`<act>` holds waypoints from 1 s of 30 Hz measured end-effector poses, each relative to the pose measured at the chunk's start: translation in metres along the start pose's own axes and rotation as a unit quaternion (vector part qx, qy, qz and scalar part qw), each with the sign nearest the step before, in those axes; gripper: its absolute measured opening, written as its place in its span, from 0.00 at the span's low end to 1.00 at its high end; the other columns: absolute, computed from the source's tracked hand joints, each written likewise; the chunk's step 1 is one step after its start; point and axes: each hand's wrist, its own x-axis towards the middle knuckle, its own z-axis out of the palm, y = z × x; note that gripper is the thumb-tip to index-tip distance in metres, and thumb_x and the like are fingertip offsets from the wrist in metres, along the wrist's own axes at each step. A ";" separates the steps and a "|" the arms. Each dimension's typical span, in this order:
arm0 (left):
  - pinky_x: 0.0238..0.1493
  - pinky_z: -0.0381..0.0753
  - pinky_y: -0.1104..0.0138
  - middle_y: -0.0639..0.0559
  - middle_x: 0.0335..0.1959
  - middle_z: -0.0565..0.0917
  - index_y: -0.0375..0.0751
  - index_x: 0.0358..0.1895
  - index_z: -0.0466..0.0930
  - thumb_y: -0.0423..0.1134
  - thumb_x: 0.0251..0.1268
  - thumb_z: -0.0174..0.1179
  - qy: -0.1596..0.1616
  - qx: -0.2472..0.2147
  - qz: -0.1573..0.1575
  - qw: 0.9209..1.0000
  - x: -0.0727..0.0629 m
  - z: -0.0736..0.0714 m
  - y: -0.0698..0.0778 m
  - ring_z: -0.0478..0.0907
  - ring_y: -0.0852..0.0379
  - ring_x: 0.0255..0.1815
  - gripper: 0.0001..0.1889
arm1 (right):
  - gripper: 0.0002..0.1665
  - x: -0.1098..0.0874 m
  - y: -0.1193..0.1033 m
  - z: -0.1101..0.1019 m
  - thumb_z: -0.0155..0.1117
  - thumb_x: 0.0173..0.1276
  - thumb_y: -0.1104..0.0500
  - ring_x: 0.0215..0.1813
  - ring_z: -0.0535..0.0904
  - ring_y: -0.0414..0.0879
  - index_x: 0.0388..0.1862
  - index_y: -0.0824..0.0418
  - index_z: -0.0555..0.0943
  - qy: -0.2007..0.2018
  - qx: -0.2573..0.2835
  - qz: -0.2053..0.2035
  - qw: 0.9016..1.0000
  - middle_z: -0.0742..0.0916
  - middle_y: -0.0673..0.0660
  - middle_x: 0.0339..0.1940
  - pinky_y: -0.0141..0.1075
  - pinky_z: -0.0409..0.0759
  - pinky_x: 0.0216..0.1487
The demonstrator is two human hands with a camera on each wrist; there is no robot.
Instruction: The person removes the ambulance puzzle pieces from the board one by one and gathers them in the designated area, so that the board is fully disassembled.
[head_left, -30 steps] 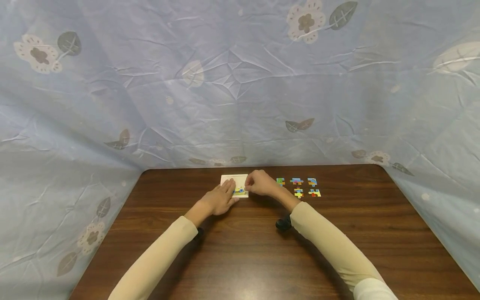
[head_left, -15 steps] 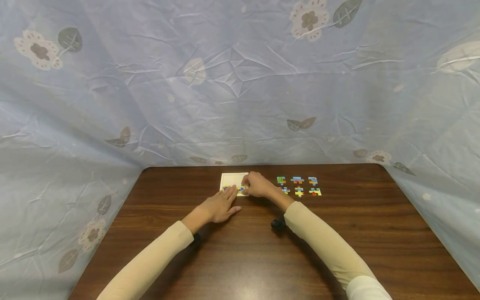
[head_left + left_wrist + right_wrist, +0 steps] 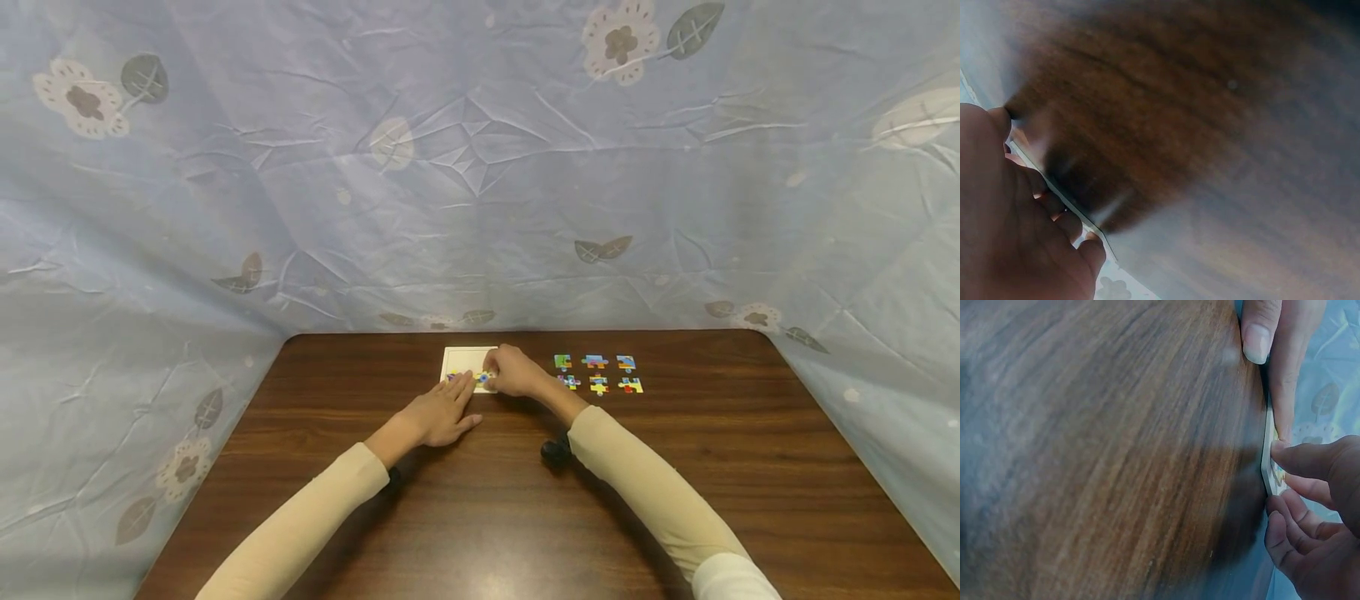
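Note:
A small white puzzle board [image 3: 461,357] lies near the table's far edge, with colourful jigsaw pieces [image 3: 483,378] along its near side. My left hand [image 3: 441,415] rests flat, straight fingers over the board's lower left part. In the left wrist view, that hand [image 3: 1029,219] reaches across the board's thin edge. At the board's right end, my right hand [image 3: 513,372] has thumb and forefinger bent close together. The right wrist view shows those fingers pinching at a colourful puzzle piece [image 3: 1277,474], mostly hidden by the right hand [image 3: 1322,519].
Several loose jigsaw pieces lie in two rows right of the board, among them a blue one [image 3: 595,362] and a yellow-red one [image 3: 631,385]. The right forearm passes close by the nearest. A flowered cloth [image 3: 480,250] hangs behind the brown wooden table [image 3: 480,500].
Over the last second, my left hand slid slightly down and off the board's upper part, uncovering more of it. The right hand shifted a little left, then both stayed almost still.

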 end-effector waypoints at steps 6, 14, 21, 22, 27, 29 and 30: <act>0.91 0.48 0.52 0.44 0.90 0.41 0.38 0.87 0.41 0.65 0.86 0.33 0.002 0.000 0.000 1.000 0.001 0.002 0.000 0.41 0.47 0.91 0.42 | 0.15 -0.004 -0.001 0.000 0.76 0.66 0.62 0.44 0.80 0.48 0.50 0.63 0.85 0.017 0.004 0.002 1.000 0.86 0.58 0.44 0.43 0.85 0.51; 0.91 0.48 0.52 0.44 0.90 0.41 0.38 0.87 0.41 0.64 0.86 0.35 -0.003 -0.002 -0.003 1.000 0.000 0.000 0.000 0.41 0.47 0.91 0.42 | 0.12 -0.012 -0.004 0.000 0.71 0.68 0.68 0.42 0.84 0.49 0.48 0.63 0.82 0.042 0.050 -0.016 0.998 0.87 0.58 0.41 0.41 0.86 0.45; 0.91 0.48 0.52 0.44 0.90 0.41 0.39 0.87 0.41 0.65 0.85 0.34 0.001 0.003 -0.003 1.000 0.001 0.004 0.001 0.41 0.48 0.91 0.42 | 0.11 -0.020 -0.003 0.002 0.63 0.71 0.70 0.35 0.84 0.44 0.51 0.62 0.79 0.056 0.070 -0.037 0.995 0.90 0.58 0.38 0.34 0.85 0.39; 0.91 0.48 0.52 0.45 0.90 0.41 0.39 0.87 0.41 0.65 0.85 0.33 -0.001 0.004 -0.002 1.000 0.001 0.004 0.001 0.41 0.48 0.91 0.42 | 0.12 -0.022 -0.003 0.001 0.62 0.73 0.70 0.33 0.83 0.43 0.53 0.63 0.79 0.053 0.078 -0.040 0.995 0.90 0.59 0.37 0.33 0.84 0.38; 0.90 0.48 0.50 0.44 0.90 0.40 0.39 0.87 0.41 0.65 0.85 0.34 -0.007 -0.001 -0.001 1.000 0.000 0.003 0.003 0.40 0.47 0.91 0.43 | 0.16 -0.031 -0.004 -0.009 0.63 0.77 0.67 0.31 0.81 0.40 0.61 0.63 0.78 0.062 0.110 -0.051 0.991 0.90 0.58 0.38 0.32 0.83 0.36; 0.90 0.48 0.50 0.43 0.90 0.40 0.38 0.87 0.41 0.65 0.85 0.34 -0.006 0.000 -0.001 1.000 0.000 0.001 0.002 0.41 0.47 0.91 0.43 | 0.15 -0.034 -0.005 -0.016 0.65 0.76 0.65 0.34 0.83 0.41 0.59 0.62 0.80 0.081 0.110 -0.046 0.990 0.90 0.56 0.40 0.34 0.85 0.40; 0.90 0.49 0.50 0.43 0.90 0.41 0.38 0.87 0.41 0.65 0.85 0.34 -0.005 0.000 -0.001 1.000 0.000 0.000 0.002 0.41 0.46 0.91 0.43 | 0.14 -0.036 -0.005 -0.020 0.66 0.76 0.64 0.36 0.84 0.41 0.58 0.61 0.82 0.090 0.111 -0.042 0.989 0.90 0.55 0.41 0.36 0.87 0.42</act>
